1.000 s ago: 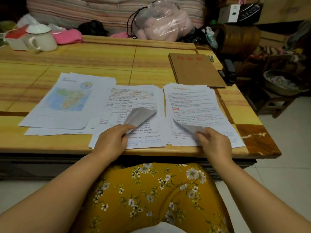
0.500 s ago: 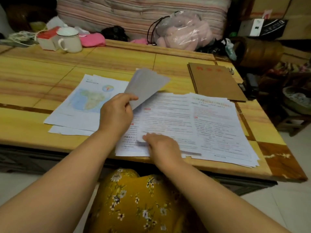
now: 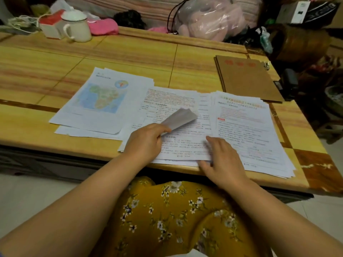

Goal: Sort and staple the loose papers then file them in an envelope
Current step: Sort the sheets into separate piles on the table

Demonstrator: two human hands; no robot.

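Observation:
Three piles of printed papers lie on the wooden table (image 3: 46,58). The left pile (image 3: 96,101) shows a coloured map on top. My left hand (image 3: 144,141) pinches the lifted corner of a sheet (image 3: 180,117) of the middle pile (image 3: 178,145). My right hand (image 3: 222,160) lies with straight fingers on the middle pile's lower right corner, at the table's near edge. The right pile (image 3: 246,130) has an orange heading. A brown envelope (image 3: 245,76) rests flat behind the right pile. A black stapler (image 3: 287,84) sits at the table's right edge.
A white lidded mug (image 3: 78,26) and a red-and-white box (image 3: 50,25) stand at the far left. A pink cloth (image 3: 104,26) and a clear plastic bag (image 3: 206,17) of pink stuff lie along the far edge. Clutter fills the floor beyond the right edge.
My left hand has lowered the raised sheet from high above the map pile to just over the middle pile. My right hand slid right along the near edge.

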